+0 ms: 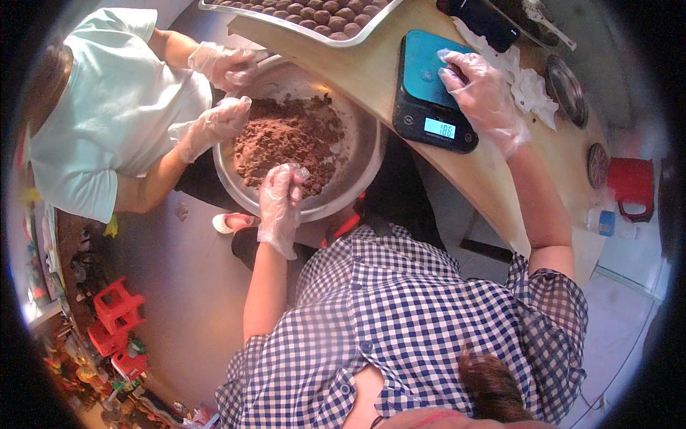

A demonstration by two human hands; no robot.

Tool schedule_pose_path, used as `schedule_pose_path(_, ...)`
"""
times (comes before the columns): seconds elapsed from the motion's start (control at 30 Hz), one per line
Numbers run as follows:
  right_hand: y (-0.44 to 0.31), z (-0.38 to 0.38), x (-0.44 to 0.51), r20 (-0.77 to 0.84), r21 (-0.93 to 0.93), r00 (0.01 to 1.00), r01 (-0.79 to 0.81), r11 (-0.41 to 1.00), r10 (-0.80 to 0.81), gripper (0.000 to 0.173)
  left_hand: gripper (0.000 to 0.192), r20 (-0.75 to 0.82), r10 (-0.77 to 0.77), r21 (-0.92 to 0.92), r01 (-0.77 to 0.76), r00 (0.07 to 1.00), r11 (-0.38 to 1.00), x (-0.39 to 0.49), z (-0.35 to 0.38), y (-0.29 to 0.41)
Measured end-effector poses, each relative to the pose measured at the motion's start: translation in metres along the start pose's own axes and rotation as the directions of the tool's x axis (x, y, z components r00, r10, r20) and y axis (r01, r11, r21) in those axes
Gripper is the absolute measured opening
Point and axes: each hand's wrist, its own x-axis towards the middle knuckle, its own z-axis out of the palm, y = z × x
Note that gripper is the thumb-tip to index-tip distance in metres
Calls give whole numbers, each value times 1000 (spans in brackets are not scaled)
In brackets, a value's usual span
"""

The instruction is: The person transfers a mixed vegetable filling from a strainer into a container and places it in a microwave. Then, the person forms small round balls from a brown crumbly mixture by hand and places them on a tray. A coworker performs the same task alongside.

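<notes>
My left hand (281, 201), in a clear plastic glove, is above the near rim of a large metal bowl (370, 161), its fingers curled; whether it holds anything cannot be told. Brown crumbly dough (278, 145) lies in the bowl. My right hand (477, 88), gloved too, is over the blue-topped kitchen scale (429, 80), thumb and fingers around a small dark brown piece. The lit display of the scale shows digits. At the top, a metal tray (359, 40) holds rows of brown balls (321, 17).
Across the bowl, a co-worker in a pale shirt has both gloved hands (217, 120) at its far-left edge. Beyond the scale lie a phone (487, 24), crumpled tissue (528, 88) and a round metal lid (567, 91). Red plastic stools (118, 305) stand on the floor at left.
</notes>
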Motion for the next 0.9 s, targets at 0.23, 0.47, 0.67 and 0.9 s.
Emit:
schedule_pose_path(0.23,-96,32,-57,456,876,868,-476,71,196,16,16,-87,-35,-54,31,996,998,-7,-5,-4)
schedule_pose_path(0.47,-148,137,-62,643,728,695,-685,25,324,39,16,-73,-29,-113,21,997,993,-7,-15,-4)
schedule_pose_path(0.67,-141,174,-63,680,691,654,-723,8,331,45,14,-120,20,-67,-28,993,997,-16,-16,0)
schedule_pose_path(0.9,-136,210,-70,769,612,572,-787,-71,287,35,26,-155,-130,-369,64,979,927,4,-16,-12)
